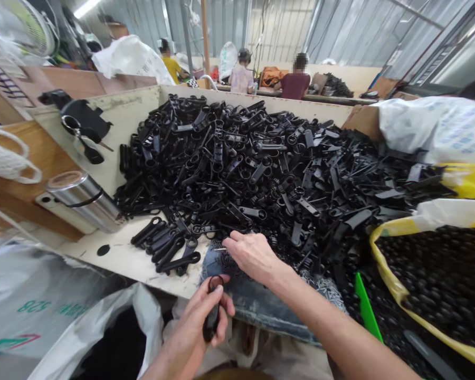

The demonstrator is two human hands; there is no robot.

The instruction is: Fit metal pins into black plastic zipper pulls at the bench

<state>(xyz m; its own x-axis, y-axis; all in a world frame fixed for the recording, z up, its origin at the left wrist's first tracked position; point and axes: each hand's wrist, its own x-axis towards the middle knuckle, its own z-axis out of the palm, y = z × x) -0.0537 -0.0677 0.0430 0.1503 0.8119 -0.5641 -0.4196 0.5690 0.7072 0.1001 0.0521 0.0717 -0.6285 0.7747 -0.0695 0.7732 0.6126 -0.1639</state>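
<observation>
My left hand (pixel 203 316) is closed around a black plastic strap piece with a ring end (pixel 212 309), held upright below the table's front edge. My right hand (pixel 253 256) reaches over a dark tray (pixel 257 303) at the front and pinches a thin metal pin (pixel 220 248) between thumb and fingers. Just beyond lies a huge heap of black plastic strap pieces (pixel 261 169) that fills the table. A small row of the same pieces (pixel 168 248) lies sorted to the left of my right hand.
A steel flask (pixel 85 203) lies at the table's left edge, with scissors (pixel 81 137) behind it. A yellow-rimmed sack of small black parts (pixel 439 274) stands at right with a green scoop (pixel 366 306). White bags (pixel 43 306) sit lower left. Other people work at the back.
</observation>
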